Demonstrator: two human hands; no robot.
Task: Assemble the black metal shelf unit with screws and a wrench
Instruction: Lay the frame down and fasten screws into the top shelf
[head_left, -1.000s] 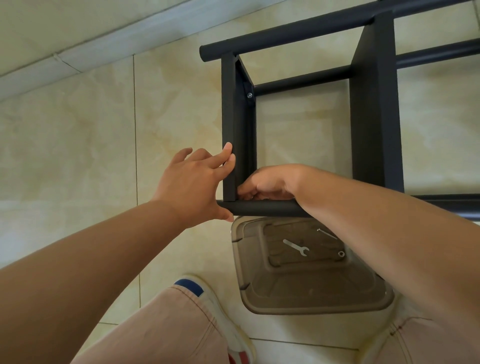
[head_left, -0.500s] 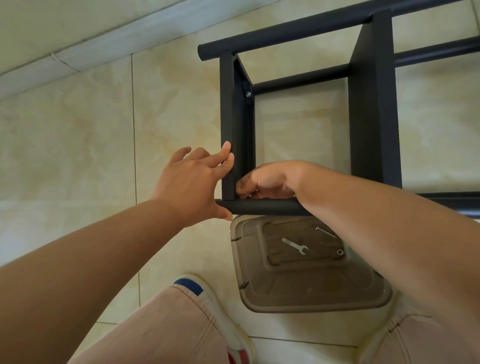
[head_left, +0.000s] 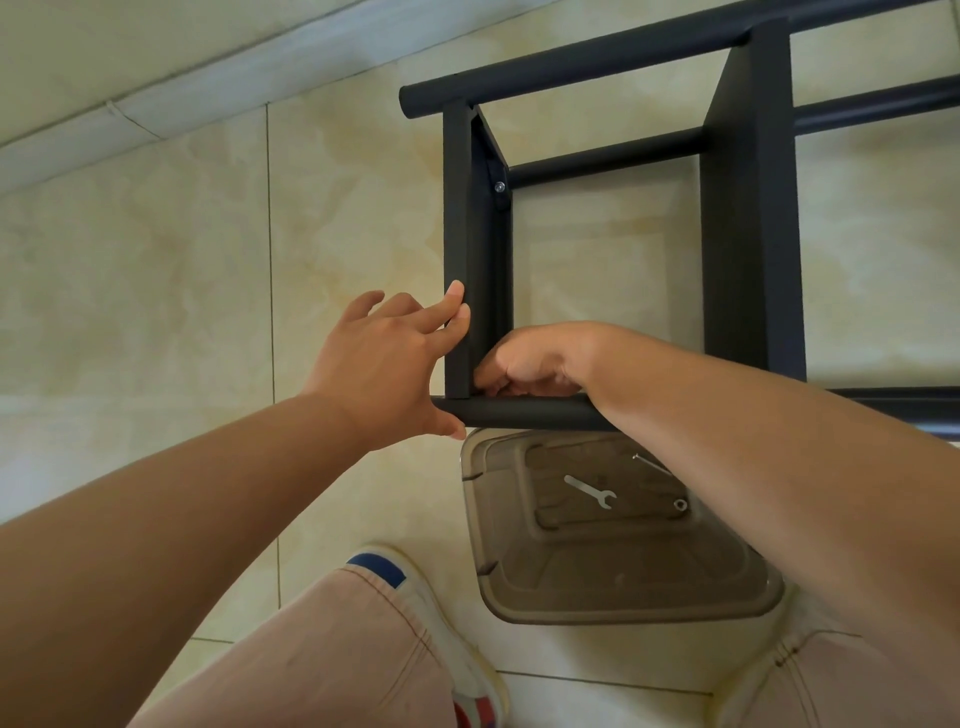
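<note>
Two hands meet at the near corner of the black metal shelf unit (head_left: 748, 208), which stands on the tiled floor (head_left: 156, 270) with its round tubes and flat uprights seen from above. The left hand (head_left: 384, 364) braces that corner: its straight fingers (head_left: 452, 301) lie against the outer face of the end upright (head_left: 460, 249), and its thumb reaches under the near tube (head_left: 530, 413). The right hand (head_left: 530, 358) sits inside the frame just above the same tube, fingers curled into the joint (whatever they pinch there is hidden, so what it holds cannot be told). A screw (head_left: 500, 186) shows in the far end of the end upright. Just below the near tube a brown translucent lid (head_left: 623, 587) lies on the floor, carrying a small silver wrench (head_left: 592, 491), a long screw (head_left: 652, 464) and a nut (head_left: 679, 504). A white shoe (head_left: 441, 618) and pink trouser legs (head_left: 337, 660) fill the bottom edge.
</note>
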